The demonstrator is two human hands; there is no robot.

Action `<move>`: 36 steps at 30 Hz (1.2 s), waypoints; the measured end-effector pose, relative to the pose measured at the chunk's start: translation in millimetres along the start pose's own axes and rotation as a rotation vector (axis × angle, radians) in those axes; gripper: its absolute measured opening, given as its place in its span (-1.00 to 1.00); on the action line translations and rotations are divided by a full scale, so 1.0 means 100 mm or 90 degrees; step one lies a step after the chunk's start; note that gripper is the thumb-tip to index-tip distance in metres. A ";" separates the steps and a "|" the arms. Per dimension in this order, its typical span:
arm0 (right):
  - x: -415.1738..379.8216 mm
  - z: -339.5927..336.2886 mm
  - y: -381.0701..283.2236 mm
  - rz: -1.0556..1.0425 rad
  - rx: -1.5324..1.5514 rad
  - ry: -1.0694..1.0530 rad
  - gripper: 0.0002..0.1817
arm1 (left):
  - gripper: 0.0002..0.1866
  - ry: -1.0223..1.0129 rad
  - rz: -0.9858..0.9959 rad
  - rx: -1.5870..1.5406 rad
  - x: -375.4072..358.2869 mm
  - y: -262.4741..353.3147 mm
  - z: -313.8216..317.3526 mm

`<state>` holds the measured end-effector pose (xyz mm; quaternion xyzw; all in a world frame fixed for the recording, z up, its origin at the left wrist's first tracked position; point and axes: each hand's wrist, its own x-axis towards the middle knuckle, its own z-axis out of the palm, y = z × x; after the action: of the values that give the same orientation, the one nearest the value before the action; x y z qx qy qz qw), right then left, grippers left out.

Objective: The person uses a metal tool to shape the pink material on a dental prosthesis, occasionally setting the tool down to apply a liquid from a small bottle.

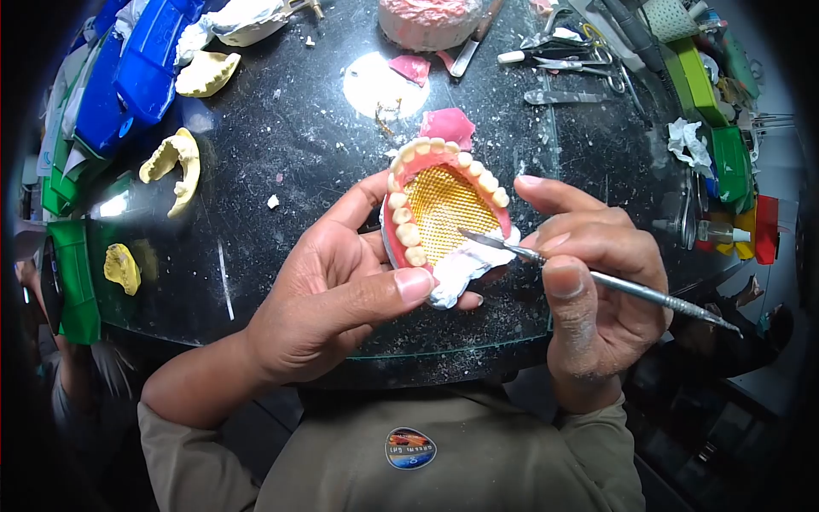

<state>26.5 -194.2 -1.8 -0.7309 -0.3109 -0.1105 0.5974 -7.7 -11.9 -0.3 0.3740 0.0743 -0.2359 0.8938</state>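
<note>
My left hand (333,282) is wrapped round a denture (401,213) with cream teeth, a pink gum rim and a gold mesh plate (448,200) across its middle. White plaster (465,271) clings to its near edge, by my left thumb. In my right hand (597,273) a slim metal wax carver (627,286) is pinched between thumb and fingers. Its pointed blade lies over the near part of the mesh, at the plaster's edge; whether it touches cannot be told. The denture's underside is hidden.
Yellowish plaster pieces (177,171) lie at left, near blue bins (136,77). Pink wax scraps (448,126), a knife (469,53) and a round pink-topped block (426,24) are at the back. Scissors (580,64) lie back right. White crumbs dot the dark table (281,119).
</note>
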 end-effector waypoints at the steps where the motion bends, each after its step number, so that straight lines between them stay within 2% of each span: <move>1: 0.00 0.00 0.00 0.000 0.000 -0.004 -0.77 | -0.22 0.001 -0.003 0.003 0.00 0.01 0.00; 20: -0.01 0.04 0.02 -0.011 0.010 -0.011 -0.85 | -0.17 0.012 -0.010 -0.012 -0.01 0.01 0.01; 36: -0.02 0.05 0.00 0.031 0.002 0.011 -0.85 | -0.18 0.024 -0.011 0.072 -0.03 -0.03 -0.02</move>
<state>23.9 -189.6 -4.0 -0.7362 -0.2883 -0.1015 0.6039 -11.7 -10.8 -2.5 0.4279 0.0808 -0.2407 0.8674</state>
